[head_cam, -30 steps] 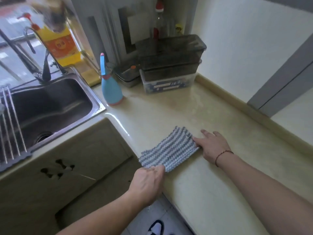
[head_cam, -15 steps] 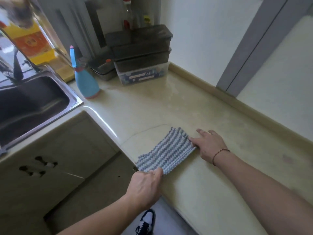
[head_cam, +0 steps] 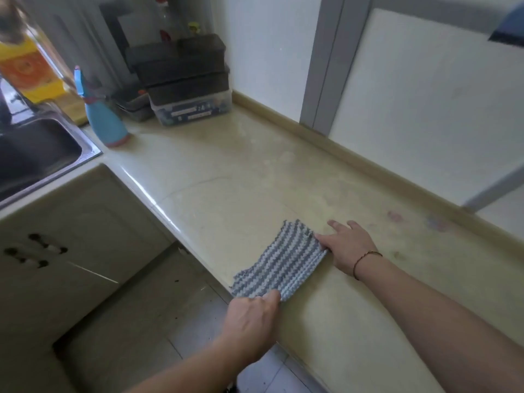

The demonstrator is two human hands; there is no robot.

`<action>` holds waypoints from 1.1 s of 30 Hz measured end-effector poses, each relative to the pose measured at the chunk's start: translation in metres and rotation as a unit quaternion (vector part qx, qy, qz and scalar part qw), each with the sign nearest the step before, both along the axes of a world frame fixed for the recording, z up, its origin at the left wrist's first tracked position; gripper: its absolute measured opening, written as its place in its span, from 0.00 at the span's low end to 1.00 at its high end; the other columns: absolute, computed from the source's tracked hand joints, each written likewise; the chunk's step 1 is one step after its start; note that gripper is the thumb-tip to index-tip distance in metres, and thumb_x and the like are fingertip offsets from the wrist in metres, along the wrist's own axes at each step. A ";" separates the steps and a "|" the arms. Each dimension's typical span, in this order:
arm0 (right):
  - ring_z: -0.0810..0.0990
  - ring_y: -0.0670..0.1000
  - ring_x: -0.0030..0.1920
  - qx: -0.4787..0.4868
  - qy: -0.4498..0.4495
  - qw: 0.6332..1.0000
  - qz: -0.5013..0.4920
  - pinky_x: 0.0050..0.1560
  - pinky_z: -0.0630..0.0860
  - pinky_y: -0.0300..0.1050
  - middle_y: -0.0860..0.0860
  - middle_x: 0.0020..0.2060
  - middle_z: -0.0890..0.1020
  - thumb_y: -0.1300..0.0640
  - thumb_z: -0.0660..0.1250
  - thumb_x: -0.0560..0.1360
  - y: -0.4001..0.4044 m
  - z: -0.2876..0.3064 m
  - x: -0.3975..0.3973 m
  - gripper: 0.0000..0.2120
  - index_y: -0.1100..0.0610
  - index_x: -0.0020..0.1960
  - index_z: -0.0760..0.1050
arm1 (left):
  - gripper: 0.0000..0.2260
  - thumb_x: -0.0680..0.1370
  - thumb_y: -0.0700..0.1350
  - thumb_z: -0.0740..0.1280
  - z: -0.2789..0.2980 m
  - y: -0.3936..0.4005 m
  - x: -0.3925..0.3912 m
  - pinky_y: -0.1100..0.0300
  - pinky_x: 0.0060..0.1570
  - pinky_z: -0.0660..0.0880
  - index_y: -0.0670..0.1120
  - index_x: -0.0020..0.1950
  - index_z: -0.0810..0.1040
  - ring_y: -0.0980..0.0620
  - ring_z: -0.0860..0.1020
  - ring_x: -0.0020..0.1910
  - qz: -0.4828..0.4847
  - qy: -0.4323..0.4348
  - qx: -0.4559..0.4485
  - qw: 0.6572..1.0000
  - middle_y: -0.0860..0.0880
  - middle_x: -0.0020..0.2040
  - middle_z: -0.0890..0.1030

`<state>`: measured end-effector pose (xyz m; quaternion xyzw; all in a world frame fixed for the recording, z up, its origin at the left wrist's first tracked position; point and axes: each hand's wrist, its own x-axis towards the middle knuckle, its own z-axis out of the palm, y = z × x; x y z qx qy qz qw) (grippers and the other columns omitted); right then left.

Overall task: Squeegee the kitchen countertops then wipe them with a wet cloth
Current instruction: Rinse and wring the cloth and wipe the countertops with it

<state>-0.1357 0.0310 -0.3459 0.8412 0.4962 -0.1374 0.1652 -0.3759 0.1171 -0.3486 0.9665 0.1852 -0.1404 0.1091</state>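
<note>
So we've got the beige counter [head_cam: 226,177] running along the wall, sink [head_cam: 42,154] off at the far left, and a stack of dark-lidded boxes [head_cam: 187,89] parked in the back corner with a blue spray bottle [head_cam: 103,120] standing just beside them. The striped cloth [head_cam: 279,265] lies flat on the counter right at its front edge. Our left hand [head_cam: 252,319] pinches the cloth's near corner, fingers curled onto it. Our right hand [head_cam: 347,249] lies flat with fingers straight, pressing the cloth's far edge against the counter, thin bracelet [head_cam: 365,258] on that wrist.
</note>
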 end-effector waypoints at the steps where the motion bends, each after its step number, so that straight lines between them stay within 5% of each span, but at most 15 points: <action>1: 0.55 0.48 0.77 0.006 0.002 1.000 -0.003 0.74 0.54 0.52 0.55 0.76 0.61 0.60 0.57 0.78 -0.007 0.001 0.001 0.23 0.40 0.69 0.65 | 0.04 0.77 0.41 0.54 0.000 -0.006 0.002 0.58 0.26 0.53 0.50 0.47 0.62 0.51 0.63 0.25 -0.001 0.001 0.001 1.000 0.51 0.37 0.75; 7: 0.56 0.48 0.76 0.028 0.013 0.999 -0.021 0.74 0.54 0.50 0.55 0.77 0.60 0.59 0.57 0.78 -0.034 -0.002 0.003 0.23 0.40 0.69 0.66 | 0.03 0.78 0.46 0.57 -0.008 -0.011 0.004 0.58 0.26 0.58 0.51 0.49 0.62 0.48 0.67 0.25 0.005 -0.023 0.017 1.000 0.51 0.31 0.72; 11: 0.64 0.50 0.73 0.080 0.033 0.996 -0.038 0.70 0.59 0.46 0.54 0.76 0.62 0.57 0.59 0.78 -0.039 -0.005 0.008 0.17 0.41 0.63 0.73 | 0.08 0.79 0.53 0.57 -0.012 0.001 0.003 0.55 0.29 0.71 0.51 0.49 0.71 0.45 0.77 0.30 0.044 -0.142 -0.034 0.988 0.49 0.32 0.78; 15: 0.74 0.54 0.67 0.171 0.069 0.982 -0.047 0.63 0.69 0.46 0.54 0.71 0.71 0.53 0.62 0.79 -0.044 -0.006 0.013 0.11 0.43 0.56 0.79 | 0.05 0.75 0.50 0.65 -0.012 -0.001 -0.004 0.60 0.21 0.70 0.52 0.41 0.74 0.53 0.73 0.23 -0.007 -0.266 -0.047 0.963 0.53 0.27 0.76; 19: 0.77 0.52 0.65 0.261 0.085 0.961 -0.036 0.58 0.76 0.50 0.50 0.59 0.82 0.53 0.65 0.75 -0.061 -0.010 0.021 0.08 0.42 0.48 0.81 | 0.02 0.74 0.47 0.70 -0.012 -0.021 -0.008 0.62 0.24 0.73 0.51 0.42 0.78 0.59 0.77 0.29 -0.040 -0.322 -0.090 0.942 0.57 0.34 0.80; 24: 0.81 0.53 0.59 0.342 0.073 0.937 0.015 0.52 0.80 0.52 0.45 0.49 0.86 0.58 0.65 0.73 -0.090 -0.010 0.018 0.09 0.48 0.44 0.83 | 0.01 0.74 0.46 0.69 -0.018 -0.041 -0.006 0.61 0.27 0.75 0.50 0.43 0.79 0.59 0.76 0.32 -0.048 -0.339 -0.125 0.931 0.57 0.36 0.79; 33: 0.84 0.53 0.54 0.352 0.055 0.931 0.078 0.43 0.81 0.51 0.43 0.47 0.86 0.61 0.70 0.69 -0.134 -0.030 0.017 0.07 0.50 0.42 0.83 | 0.03 0.76 0.49 0.66 -0.035 -0.072 -0.005 0.62 0.28 0.74 0.51 0.44 0.78 0.57 0.76 0.33 -0.109 -0.276 -0.151 0.943 0.57 0.37 0.78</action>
